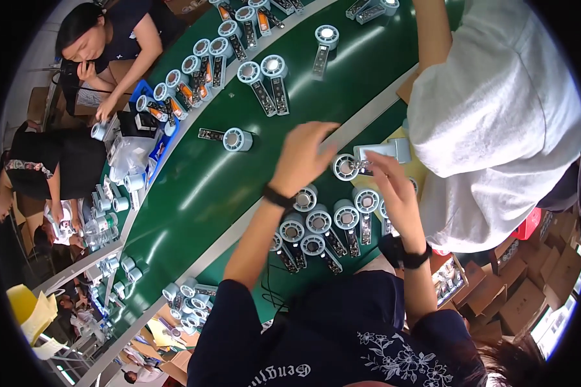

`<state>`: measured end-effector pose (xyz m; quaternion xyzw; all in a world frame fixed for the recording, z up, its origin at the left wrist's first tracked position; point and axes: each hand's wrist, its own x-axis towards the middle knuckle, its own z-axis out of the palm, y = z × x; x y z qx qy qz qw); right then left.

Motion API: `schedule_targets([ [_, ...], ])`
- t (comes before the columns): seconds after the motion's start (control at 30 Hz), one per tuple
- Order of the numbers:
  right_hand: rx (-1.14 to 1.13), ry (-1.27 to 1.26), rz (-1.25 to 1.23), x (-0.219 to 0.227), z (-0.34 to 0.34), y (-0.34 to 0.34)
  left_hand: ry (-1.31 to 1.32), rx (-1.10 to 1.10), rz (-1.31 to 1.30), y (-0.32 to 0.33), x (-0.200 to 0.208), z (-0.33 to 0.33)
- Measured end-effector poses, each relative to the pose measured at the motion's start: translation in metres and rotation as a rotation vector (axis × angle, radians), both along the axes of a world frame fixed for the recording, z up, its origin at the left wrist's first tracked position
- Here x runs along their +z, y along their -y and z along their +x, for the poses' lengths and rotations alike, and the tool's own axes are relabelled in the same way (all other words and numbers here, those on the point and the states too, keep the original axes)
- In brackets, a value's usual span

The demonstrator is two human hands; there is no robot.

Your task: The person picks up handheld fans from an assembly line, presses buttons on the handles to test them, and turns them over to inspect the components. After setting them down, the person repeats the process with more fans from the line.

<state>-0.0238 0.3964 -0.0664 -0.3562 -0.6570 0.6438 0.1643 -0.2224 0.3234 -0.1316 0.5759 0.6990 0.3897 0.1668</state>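
My left hand (303, 158) is over the near edge of the green belt, fingers stretched out and apart from the thumb, with nothing visible in it. My right hand (397, 193) has its fingers at the handle end of a light-blue round-headed unit (345, 167), which looks like a half-built handheld fan; the fingers seem closed on it and partly hide its handle. Just beyond lies a pale grey-blue flat piece (394, 151) on a yellow sheet. Below my hands, several similar fan units (318, 220) stand grouped on the green table, dark circuit strips showing in their handles.
The green belt (193, 187) runs diagonally past me, carrying more fan units (237, 139). At right, close by, a person in a white shirt (490, 97) leans in. A person (119, 51) works across the belt beside a blue tray (164, 145). Cardboard boxes (523, 290) are piled behind.
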Motion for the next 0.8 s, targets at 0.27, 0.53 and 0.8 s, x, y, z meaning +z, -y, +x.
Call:
schedule_targets([
  [0.27, -0.201, 0.124, -0.087, -0.137, -0.192, -0.088, -0.814, 0.29, -0.407, 0.157, -0.011, -0.174],
  [0.53, -0.281, 0.486, 0.402, -0.182, -0.255, -0.108, -0.441, 0.022, -0.75, 0.171, -0.045, -0.217],
  [0.8, -0.008, -0.049, -0.215, -0.055, -0.189, -0.032, 0.459, 0.412, -0.487, 0.211, -0.044, -0.119],
])
